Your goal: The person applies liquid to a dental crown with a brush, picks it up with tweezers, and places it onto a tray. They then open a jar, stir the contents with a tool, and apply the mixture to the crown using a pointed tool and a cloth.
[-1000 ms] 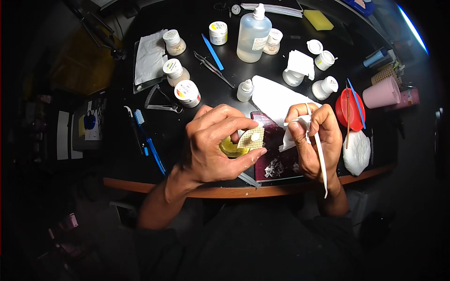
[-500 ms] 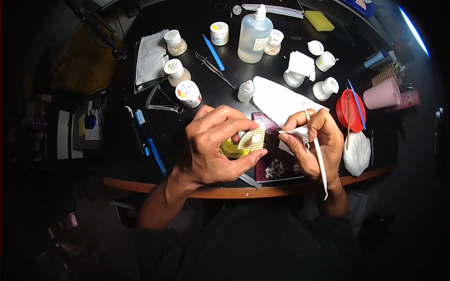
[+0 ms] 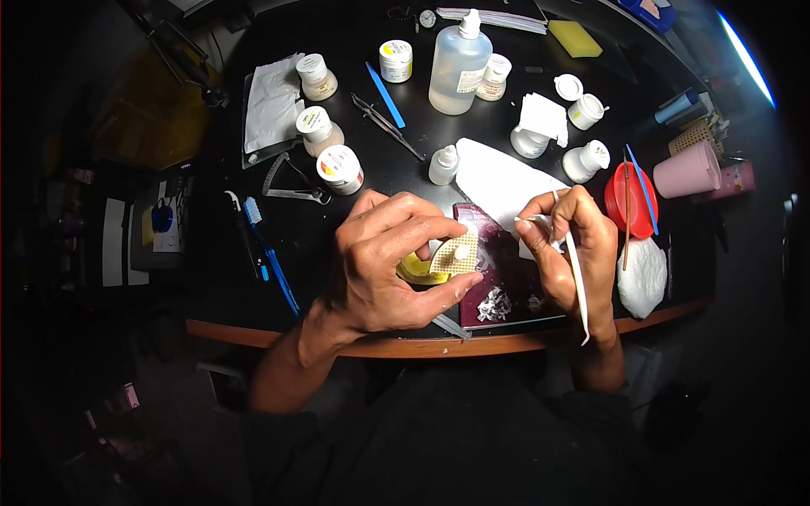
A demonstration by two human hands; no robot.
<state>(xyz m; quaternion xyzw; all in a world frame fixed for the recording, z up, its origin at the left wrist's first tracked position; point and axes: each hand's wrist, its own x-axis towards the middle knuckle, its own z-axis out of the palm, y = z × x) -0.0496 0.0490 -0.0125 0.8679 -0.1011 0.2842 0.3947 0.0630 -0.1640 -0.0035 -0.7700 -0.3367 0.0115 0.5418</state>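
Note:
My left hand (image 3: 392, 261) pinches a beige perforated honeycomb tray (image 3: 445, 261) between thumb and fingers. A small white tooth-like piece (image 3: 461, 252) sits on that tray. Behind it, partly hidden by the hand, is something yellow and rounded (image 3: 415, 270). To the right, my right hand (image 3: 582, 249) is closed around a thin white hooked-tip instrument (image 3: 579, 291) and a crumpled white tissue (image 3: 540, 239). Below and between the hands lies a maroon booklet (image 3: 523, 297) with white shreds (image 3: 494, 305) on it.
Several lidded jars (image 3: 339, 169) stand to the left and right, with a large clear bottle (image 3: 460, 72) at the back. A red bowl (image 3: 620, 202) carries two thin tools. Tweezers (image 3: 384, 124), a caliper (image 3: 291, 185) and a blue toothbrush (image 3: 272, 253) lie leftward. The wooden edge (image 3: 405, 346) runs in front.
My right hand has moved slightly right, away from the tray, with the instrument and tissue in it. More of the booklet shows. My left hand stays nearly in place.

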